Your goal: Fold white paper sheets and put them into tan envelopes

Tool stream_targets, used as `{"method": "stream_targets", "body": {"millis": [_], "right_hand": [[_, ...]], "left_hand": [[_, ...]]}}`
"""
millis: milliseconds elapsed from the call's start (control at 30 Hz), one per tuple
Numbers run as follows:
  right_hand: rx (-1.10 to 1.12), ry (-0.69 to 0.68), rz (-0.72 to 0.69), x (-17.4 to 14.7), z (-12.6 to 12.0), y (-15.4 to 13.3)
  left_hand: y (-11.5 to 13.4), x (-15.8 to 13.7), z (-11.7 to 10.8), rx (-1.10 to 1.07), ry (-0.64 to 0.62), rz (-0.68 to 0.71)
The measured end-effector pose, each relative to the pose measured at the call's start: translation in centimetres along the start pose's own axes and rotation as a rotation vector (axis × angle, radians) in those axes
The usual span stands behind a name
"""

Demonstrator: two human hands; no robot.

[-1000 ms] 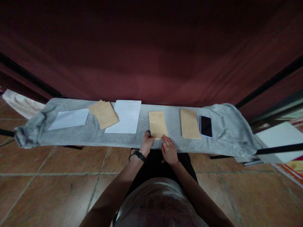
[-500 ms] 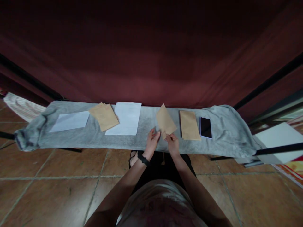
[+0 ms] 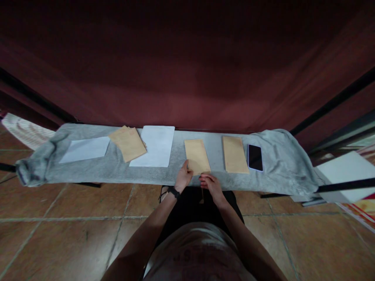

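Observation:
A brown paper envelope lies in front of me on the grey cloth, its long side pointing away from me. My left hand pinches its lower left edge, with the thumb on top. At the near edge of the same envelope, my right hand has its fingers closed together; the fingertips partly hide what they grip. To the right sits a neat stack of brown envelopes. A looser, fanned pile of brown envelopes rests on the left, partly over white paper sheets.
Another white sheet lies farther left on the cloth. A phone with a purple edge is at the right of the stack. A dark red panel rises behind the narrow bench. A white board is at the far right.
The envelope has turned from a tilted position to lying straighter and flatter, slightly left. My left hand has taken hold of its left edge. My right hand has shifted slightly down and left.

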State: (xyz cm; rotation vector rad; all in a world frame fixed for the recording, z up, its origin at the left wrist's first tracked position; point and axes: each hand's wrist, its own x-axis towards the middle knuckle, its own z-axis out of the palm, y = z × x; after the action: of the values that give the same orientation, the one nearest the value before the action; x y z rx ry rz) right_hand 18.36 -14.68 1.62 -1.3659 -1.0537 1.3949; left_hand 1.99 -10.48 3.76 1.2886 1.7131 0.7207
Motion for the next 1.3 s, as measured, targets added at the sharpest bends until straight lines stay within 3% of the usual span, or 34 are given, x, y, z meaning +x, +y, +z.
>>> {"method": "stream_targets", "body": {"millis": [100,167,300,400,500,767,900,1067,1300], "right_hand": [[-0.478,0.078,-0.372,-0.4,-1.0,-0.1],[-0.758,0.007,-0.578,-0.5,-1.5,-0.1],[-1.112,-0.100,-0.748,-0.7,-2.0,0.6],[-1.205,-0.085,-0.785,-0.6,-1.9,1.3],[-1.219,-0.079,-0.801,-0.5,-1.9,1.6],[-1.194,-0.083,-0.774,-0.5,-1.7,0.7],[-1.188,-0.086,-0.761,-0.4,-1.6,0.8],[-1.186,-0.101,-0.757,-0.3,-1.7,0.9],[-1.190,-0.105,-0.741,-0.3,-1.7,0.9]], "left_hand": [[0.4,-0.4,-1.1,0.286,0.007,0.037],[0.7,-0.9,-1.5,0.443,0.005,0.049],[0.9,-1.8,-1.0,0.729,0.119,0.175],[0.6,-1.3,0.2,0.790,0.155,0.423],[0.1,0.6,1.6,0.808,0.054,0.582],[1.9,8.9,2.9,0.877,-0.035,0.627],[3.1,11.6,3.0,0.893,-0.057,0.599],[3.5,13.1,3.3,0.885,-0.038,0.587],[3.2,12.8,3.0,0.911,-0.069,0.649]]}}
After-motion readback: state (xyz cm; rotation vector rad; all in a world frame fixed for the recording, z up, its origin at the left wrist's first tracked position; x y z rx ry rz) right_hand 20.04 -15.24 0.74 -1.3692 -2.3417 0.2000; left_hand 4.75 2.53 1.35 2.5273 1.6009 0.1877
